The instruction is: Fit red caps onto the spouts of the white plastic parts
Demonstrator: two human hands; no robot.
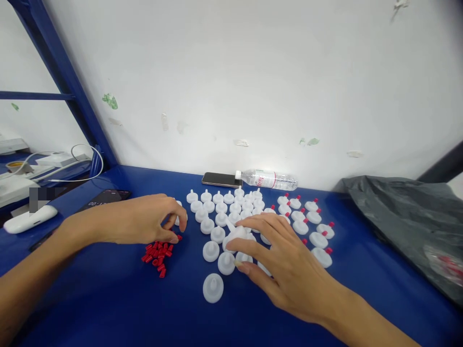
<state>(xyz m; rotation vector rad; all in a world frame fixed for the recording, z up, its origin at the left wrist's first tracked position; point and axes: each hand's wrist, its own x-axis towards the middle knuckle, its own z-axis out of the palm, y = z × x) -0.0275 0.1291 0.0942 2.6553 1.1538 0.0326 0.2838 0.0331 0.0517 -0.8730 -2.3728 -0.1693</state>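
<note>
My left hand (152,219) is over a pile of small red caps (155,253), its thumb and forefinger closing on one red cap (180,237) at their tips. My right hand (282,260) reaches over rows of white nozzle lids. Its fingers grip one white nozzle lid (237,234), which is tilted with its spout pointing up and left. Below the hand stand other white lids without red tips, such as the nearest white lid (213,288). The palm and fingers hide some lids. To the right, several lids carry red tips, among them a red-tipped lid (321,257).
A clear plastic bottle (267,179) lies by the wall beside a dark phone (221,180). A grey plastic bag (394,217) covers the right side. Another phone (104,197), a white device (31,219) and cables are on the left of the blue table (173,313).
</note>
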